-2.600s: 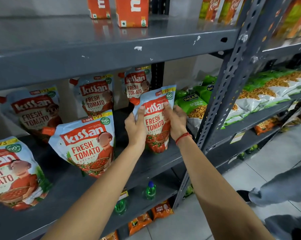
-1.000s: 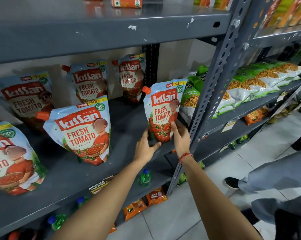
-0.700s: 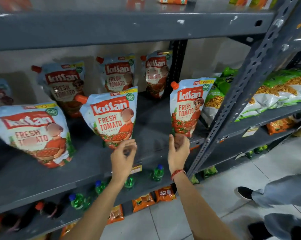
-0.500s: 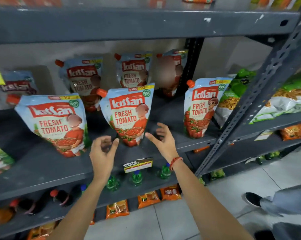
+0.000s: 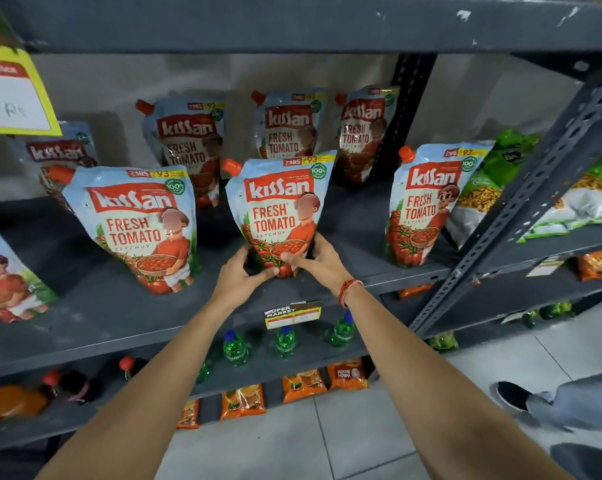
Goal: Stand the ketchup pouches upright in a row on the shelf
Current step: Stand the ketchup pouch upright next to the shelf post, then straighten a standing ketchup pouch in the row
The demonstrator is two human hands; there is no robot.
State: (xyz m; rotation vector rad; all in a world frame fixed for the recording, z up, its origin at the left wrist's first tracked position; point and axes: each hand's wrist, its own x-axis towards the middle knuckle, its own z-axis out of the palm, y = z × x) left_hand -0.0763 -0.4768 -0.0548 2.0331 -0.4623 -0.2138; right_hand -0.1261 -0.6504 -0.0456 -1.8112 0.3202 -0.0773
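Several Kissan ketchup pouches stand on the grey shelf (image 5: 95,317). In the front row, the middle pouch (image 5: 281,206) is gripped at its base by my left hand (image 5: 240,275) and my right hand (image 5: 313,259), one on each side. The right front pouch (image 5: 422,202) stands alone near the shelf's right end. A left front pouch (image 5: 137,223) stands upright, and another (image 5: 5,271) is cut off at the left edge. Behind them a back row of pouches (image 5: 188,147) leans against the wall.
A perforated steel upright (image 5: 521,202) bounds the shelf on the right, with green snack bags (image 5: 493,188) beyond it. Green bottles (image 5: 285,341) stand on the shelf below. A yellow price tag (image 5: 12,88) hangs upper left. A person's shoe and leg (image 5: 535,403) are on the floor at right.
Both hands let go of the right front pouch, moved left with fingers spread, and now grip the base of the middle front pouch. The view shifted left.
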